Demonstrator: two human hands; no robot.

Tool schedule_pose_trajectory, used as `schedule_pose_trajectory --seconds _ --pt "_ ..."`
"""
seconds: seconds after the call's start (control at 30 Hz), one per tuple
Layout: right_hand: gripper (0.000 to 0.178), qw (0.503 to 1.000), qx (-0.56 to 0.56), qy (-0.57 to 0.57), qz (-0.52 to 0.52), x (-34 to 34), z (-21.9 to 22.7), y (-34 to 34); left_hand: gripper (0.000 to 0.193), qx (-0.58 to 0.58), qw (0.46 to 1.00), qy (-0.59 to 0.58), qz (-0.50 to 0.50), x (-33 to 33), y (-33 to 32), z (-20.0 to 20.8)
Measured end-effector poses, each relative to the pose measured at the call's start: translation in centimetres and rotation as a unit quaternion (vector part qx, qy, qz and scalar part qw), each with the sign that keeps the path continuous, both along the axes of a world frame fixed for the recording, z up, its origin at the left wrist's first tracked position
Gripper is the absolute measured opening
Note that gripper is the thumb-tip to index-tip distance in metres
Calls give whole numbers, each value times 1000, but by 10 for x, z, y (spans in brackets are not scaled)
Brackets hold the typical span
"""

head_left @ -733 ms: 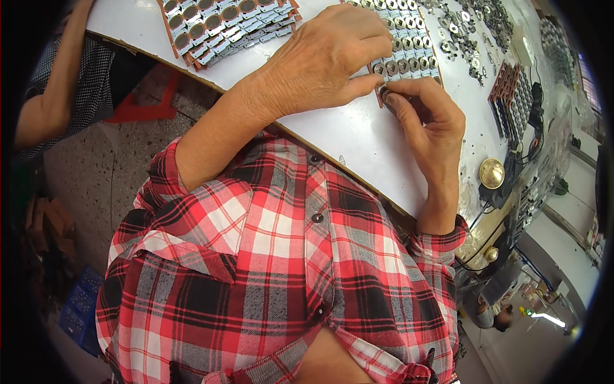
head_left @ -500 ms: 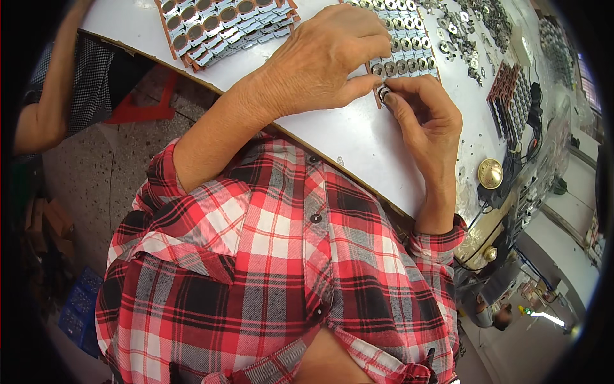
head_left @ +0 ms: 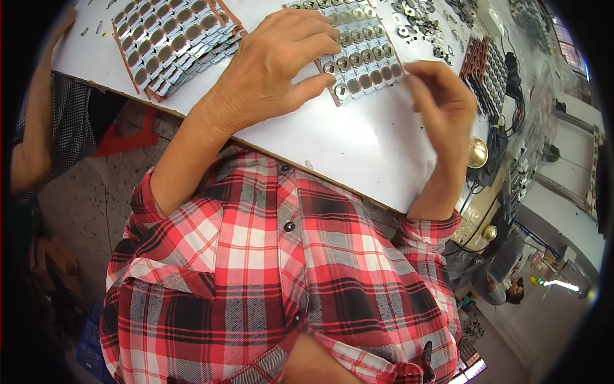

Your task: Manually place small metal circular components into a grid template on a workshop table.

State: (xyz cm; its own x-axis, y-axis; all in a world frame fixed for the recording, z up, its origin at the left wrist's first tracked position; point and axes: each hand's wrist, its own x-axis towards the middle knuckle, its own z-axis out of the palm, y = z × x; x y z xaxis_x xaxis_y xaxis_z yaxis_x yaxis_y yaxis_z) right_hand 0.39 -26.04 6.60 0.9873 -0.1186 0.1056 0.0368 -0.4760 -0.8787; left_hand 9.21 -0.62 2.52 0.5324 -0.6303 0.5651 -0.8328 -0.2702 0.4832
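Observation:
A light-blue circuit-board panel (head_left: 359, 75) lies on the white table, set with rows of round pads. Small metal fittings sit on many of them; most of the nearest row shows bare dark discs. One shiny fitting (head_left: 341, 91) is on the near-left corner pad. My left hand (head_left: 275, 61) rests over the panel's left edge, fingers loosely bent, thumb stretched apart beside that corner; nothing shows in its grasp. Just off the panel's right edge is my right hand (head_left: 444, 99), slightly blurred, thumb and forefinger apart with nothing visible between them.
A fanned stack of similar panels (head_left: 169, 48) lies at left. Loose metal parts (head_left: 416, 25) are scattered at the far right. Beyond are a reddish-brown panel stack (head_left: 480, 67), dark cables and a golden dome (head_left: 478, 152). Another person's arm (head_left: 41, 121) reaches in at far left.
My hands have drawn apart from the panel's near corner, where they met around a small metal fitting. My right hand has moved right, uncovering the nearest row. The whole view has shifted.

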Motion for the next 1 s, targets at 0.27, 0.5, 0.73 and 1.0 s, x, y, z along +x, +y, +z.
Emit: schedule_pose_trajectory --seconds 0.27,0.5,0.73,1.0 --pt "20 974 -210 88 5 -9 6 -40 39 14 1000 -22 7 2 -2 1" --pt "12 981 -159 96 -57 -5 3 -36 40 9 1000 -17 6 3 -2 -1" --pt "14 977 -154 131 -72 -5 6 -37 41 13 1000 -16 11 1 -2 -2" --pt "16 979 -132 146 -60 -3 0 -31 40 13 1000 -23 13 2 -2 -2"
